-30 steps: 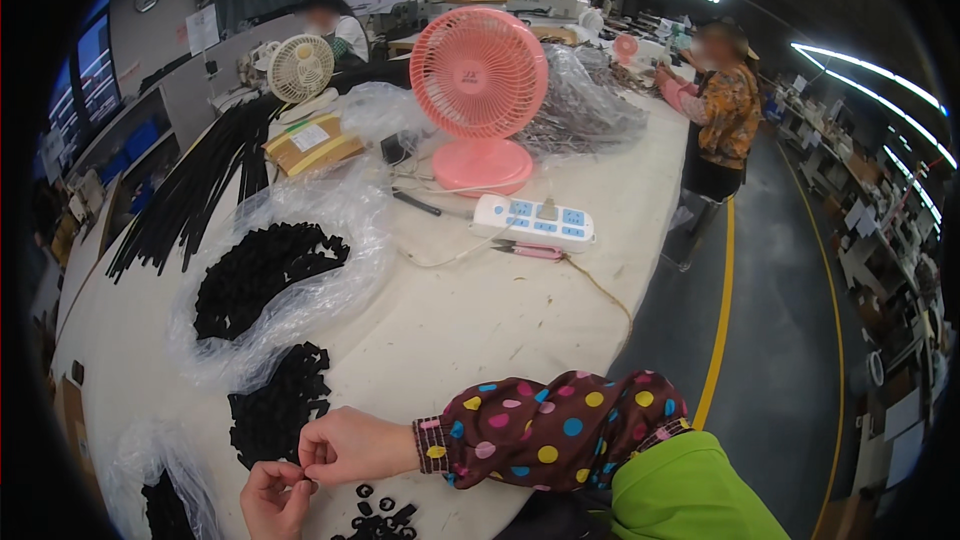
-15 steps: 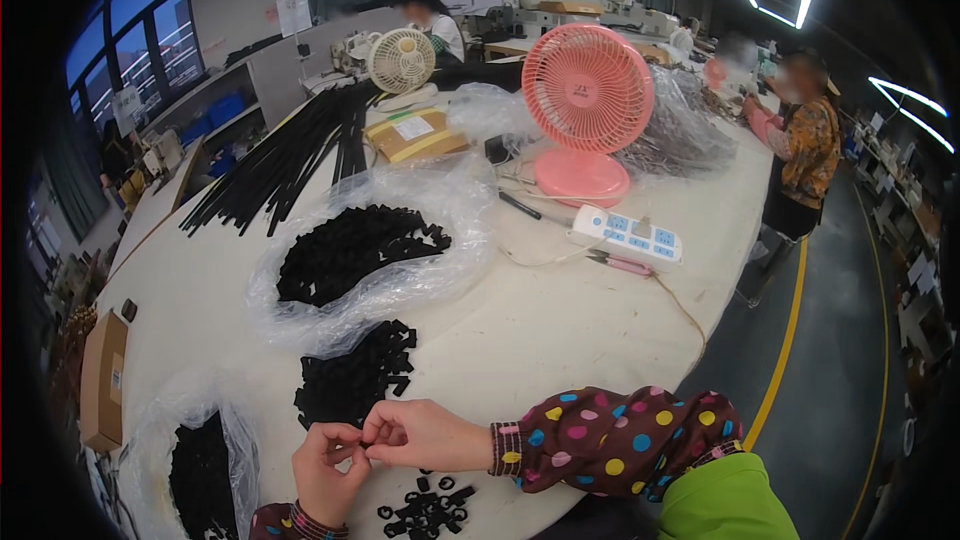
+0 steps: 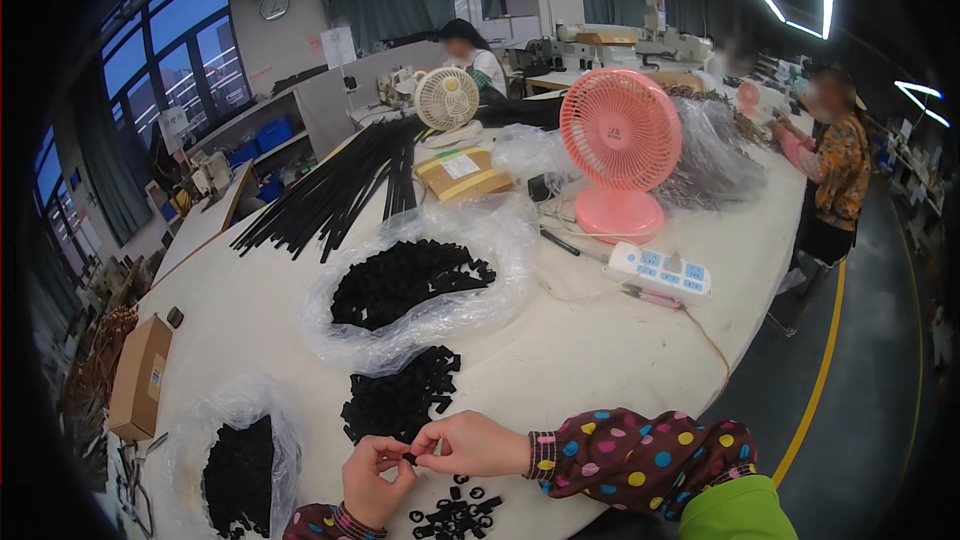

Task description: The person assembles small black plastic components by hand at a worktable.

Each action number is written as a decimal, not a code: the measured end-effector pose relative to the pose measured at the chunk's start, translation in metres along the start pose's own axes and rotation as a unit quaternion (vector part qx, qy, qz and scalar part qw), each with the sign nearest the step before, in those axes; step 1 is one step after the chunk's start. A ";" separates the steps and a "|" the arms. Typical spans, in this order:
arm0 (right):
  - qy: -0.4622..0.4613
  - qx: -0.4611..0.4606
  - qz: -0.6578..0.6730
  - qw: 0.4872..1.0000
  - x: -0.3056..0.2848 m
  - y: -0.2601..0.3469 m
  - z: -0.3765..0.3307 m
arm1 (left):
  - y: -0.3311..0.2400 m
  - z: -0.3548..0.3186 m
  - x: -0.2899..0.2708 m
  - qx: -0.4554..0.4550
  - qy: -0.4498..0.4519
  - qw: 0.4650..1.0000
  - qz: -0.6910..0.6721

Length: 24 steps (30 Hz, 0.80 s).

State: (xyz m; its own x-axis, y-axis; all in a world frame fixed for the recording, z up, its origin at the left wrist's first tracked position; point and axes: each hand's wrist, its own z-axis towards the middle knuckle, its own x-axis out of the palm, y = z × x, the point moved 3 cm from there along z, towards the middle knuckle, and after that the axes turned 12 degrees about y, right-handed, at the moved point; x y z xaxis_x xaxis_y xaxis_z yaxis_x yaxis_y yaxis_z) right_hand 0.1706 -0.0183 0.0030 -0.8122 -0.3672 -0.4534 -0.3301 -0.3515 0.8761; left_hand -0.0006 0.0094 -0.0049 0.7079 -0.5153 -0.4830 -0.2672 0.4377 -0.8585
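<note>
My left hand [image 3: 370, 482] and my right hand [image 3: 472, 444] meet at the fingertips near the front edge of the table. Both are closed in a pinch on a small black piece [image 3: 409, 458], mostly covered by the fingers. Just beyond them lies a heap of short black pieces [image 3: 402, 395]. Nearer to me, several small black loops [image 3: 455, 517] are scattered below my right hand. Behind the heap, an open clear plastic bag [image 3: 515, 240] holds many more black pieces. Another clear bag [image 3: 285, 440] of black bits sits left of my left hand.
A pink fan [image 3: 620, 130], a white power strip [image 3: 660, 272] and a cord stand at the right. Long black strips [image 3: 330, 190], a yellow-brown package [image 3: 455, 175] and a white fan [image 3: 446, 100] lie farther back. A cardboard box [image 3: 140, 380] stands at the left edge. Co-workers sit beyond.
The whole view has shifted, so the table and hands appear farther right and lower. My hands stay together in their pinch, and the small black piece shows more clearly between the fingertips.
</note>
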 end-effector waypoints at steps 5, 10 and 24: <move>0.023 0.028 0.021 0.999 0.002 -0.001 0.001 | 0.000 -0.003 -0.001 0.049 -0.013 0.995 0.087; -0.004 -0.068 -0.048 0.997 0.006 0.004 0.000 | 0.005 0.001 -0.003 -0.007 0.039 0.978 -0.206; 0.080 0.017 0.241 0.967 0.004 -0.003 0.002 | 0.027 -0.002 0.000 -0.147 0.214 0.805 -0.533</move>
State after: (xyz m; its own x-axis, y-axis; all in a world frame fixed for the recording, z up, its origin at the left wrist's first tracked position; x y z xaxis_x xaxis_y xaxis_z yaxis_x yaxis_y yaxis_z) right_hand 0.1675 -0.0173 -0.0008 -0.7913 -0.6114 -0.0089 0.0501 -0.0793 0.9956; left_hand -0.0092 0.0193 -0.0283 0.3643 -0.7176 0.5935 0.1545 -0.5819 -0.7984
